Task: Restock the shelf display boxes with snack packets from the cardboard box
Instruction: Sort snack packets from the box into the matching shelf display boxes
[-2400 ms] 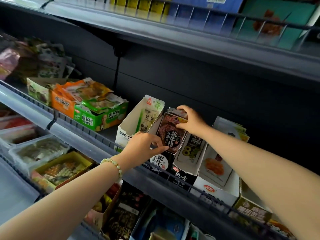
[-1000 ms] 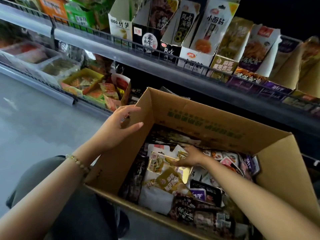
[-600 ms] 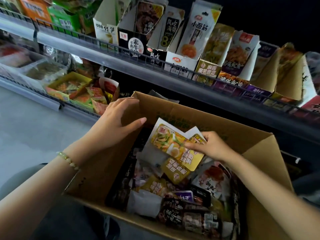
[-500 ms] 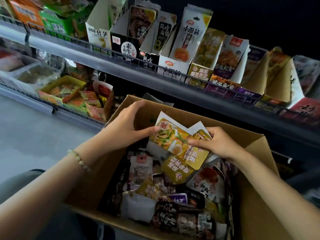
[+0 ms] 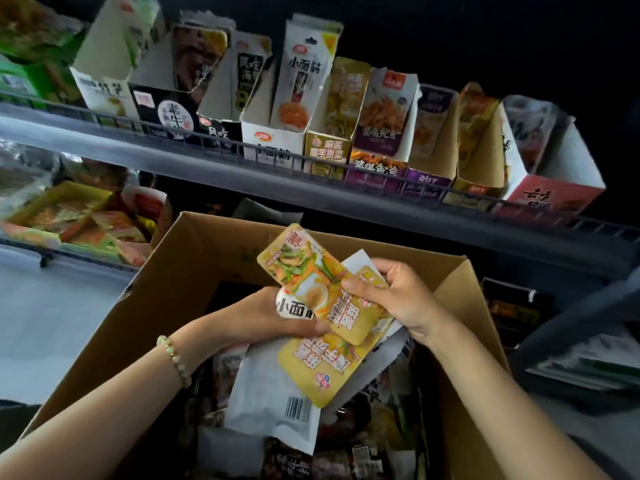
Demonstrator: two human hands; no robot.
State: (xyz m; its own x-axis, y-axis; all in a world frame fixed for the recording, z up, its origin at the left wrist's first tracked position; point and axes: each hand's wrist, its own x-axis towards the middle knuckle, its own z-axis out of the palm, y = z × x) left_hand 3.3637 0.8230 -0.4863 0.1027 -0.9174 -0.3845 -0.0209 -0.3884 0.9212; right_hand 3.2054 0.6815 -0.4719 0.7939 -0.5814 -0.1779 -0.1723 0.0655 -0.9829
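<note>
An open cardboard box (image 5: 194, 258) full of snack packets sits in front of me, below the shelf. My right hand (image 5: 398, 299) pinches a fan of yellow snack packets (image 5: 311, 275) above the box. My left hand (image 5: 273, 317) grips the same bunch from below, with a white packet (image 5: 294, 306) against its fingers. Another yellow packet (image 5: 322, 365) and a white one with a barcode (image 5: 273, 400) hang under the bunch. On the shelf above stands a row of display boxes, among them a matching yellow display box (image 5: 329, 150) and a white display box (image 5: 273, 136).
The grey shelf rail (image 5: 242, 168) with a low wire guard runs across above the box. More display boxes continue to the right, ending at a red-and-white one (image 5: 550, 199). A lower shelf at left holds trays of snacks (image 5: 69, 220). Grey floor lies at left.
My left hand left the box wall and took hold of the packets from below. The bunch rose higher above the box, and the view moved closer to the shelf.
</note>
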